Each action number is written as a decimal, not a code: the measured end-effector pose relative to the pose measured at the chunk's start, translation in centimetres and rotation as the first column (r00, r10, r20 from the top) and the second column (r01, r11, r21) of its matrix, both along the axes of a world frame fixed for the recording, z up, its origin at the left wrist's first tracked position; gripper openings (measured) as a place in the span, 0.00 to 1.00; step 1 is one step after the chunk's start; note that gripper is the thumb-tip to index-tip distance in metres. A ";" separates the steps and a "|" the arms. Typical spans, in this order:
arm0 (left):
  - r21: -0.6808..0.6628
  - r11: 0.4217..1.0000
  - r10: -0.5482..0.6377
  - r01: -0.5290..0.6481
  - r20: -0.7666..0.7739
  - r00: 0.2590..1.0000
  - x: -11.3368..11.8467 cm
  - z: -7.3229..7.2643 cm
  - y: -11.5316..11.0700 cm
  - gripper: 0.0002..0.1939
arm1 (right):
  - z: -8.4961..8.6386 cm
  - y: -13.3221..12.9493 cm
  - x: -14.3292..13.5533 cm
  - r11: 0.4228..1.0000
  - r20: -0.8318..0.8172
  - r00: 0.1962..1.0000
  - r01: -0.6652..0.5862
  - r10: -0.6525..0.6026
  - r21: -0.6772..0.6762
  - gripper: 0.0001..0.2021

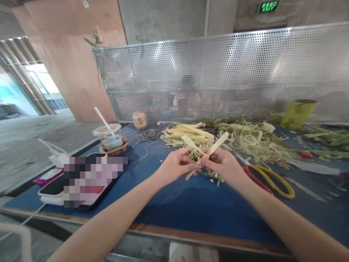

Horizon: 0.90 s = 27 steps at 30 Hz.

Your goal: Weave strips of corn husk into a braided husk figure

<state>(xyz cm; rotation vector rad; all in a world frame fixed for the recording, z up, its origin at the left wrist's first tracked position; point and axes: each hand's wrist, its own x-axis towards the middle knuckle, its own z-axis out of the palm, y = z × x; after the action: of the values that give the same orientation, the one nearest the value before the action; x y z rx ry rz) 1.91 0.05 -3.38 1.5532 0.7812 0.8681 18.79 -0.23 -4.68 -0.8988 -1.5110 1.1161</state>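
Note:
My left hand [178,163] and my right hand [219,161] meet over the table, fingers pinched together on a pale, husk-like leaf strip [219,144]. Two flat ends of it stick up in a V above my fingers, and a short piece points down below the left hand. How it is folded or knotted between the fingertips is hidden. Small green sprigs [215,178] lie beneath and behind my hands. Just right of my right hand lie scissors [285,193] with one yellow and one red handle loop. Behind the hands is a pile of pale yellow leaf strips [191,131].
A heap of shredded leaves [251,140] covers the back right of the blue table [169,207]. At left are a phone [109,182], a lidded cup [111,140] with a straw, and brown twine [145,135]. A yellow tube [298,114] stands near the perforated metal screen [218,72].

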 end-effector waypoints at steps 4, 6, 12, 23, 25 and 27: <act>0.009 1.000 0.017 -0.017 -0.025 1.000 0.1 -0.2 -0.3 0.32 | 0.0 0.0 -0.2 0.999 -0.087 0.996 0.030 -0.034 -0.040 0.15; 0.025 1.000 0.000 0.000 -0.022 1.000 0.1 -0.2 -0.6 0.32 | 0.0 0.0 -0.3 0.998 -0.119 0.992 0.045 -0.051 -0.048 0.15; 0.075 0.997 -0.027 0.030 -0.042 0.999 0.0 0.3 -1.2 0.28 | 0.4 0.1 0.1 0.993 -0.186 0.982 -0.030 0.008 -0.116 0.13; 0.199 0.971 0.118 -0.135 0.098 0.988 1.6 -0.9 -1.0 0.19 | 0.4 -0.3 -0.8 0.995 -0.059 0.994 0.095 -0.097 -0.039 0.16; 0.236 0.961 0.124 -0.141 0.084 0.989 1.8 -1.1 -0.8 0.15 | 0.4 -0.6 -1.1 0.995 -0.022 0.995 0.095 -0.095 0.011 0.16; 0.228 0.964 0.126 -0.138 0.067 0.990 1.9 -1.0 -0.8 0.10 | 0.7 -0.8 -1.2 0.996 0.030 0.996 0.080 -0.081 0.045 0.16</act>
<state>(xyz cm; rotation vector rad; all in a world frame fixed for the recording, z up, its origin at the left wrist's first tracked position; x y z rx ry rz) 3.85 -0.78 -4.39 1.6893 0.7735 1.1262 17.58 -1.00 -4.02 -0.9431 -1.5067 1.0109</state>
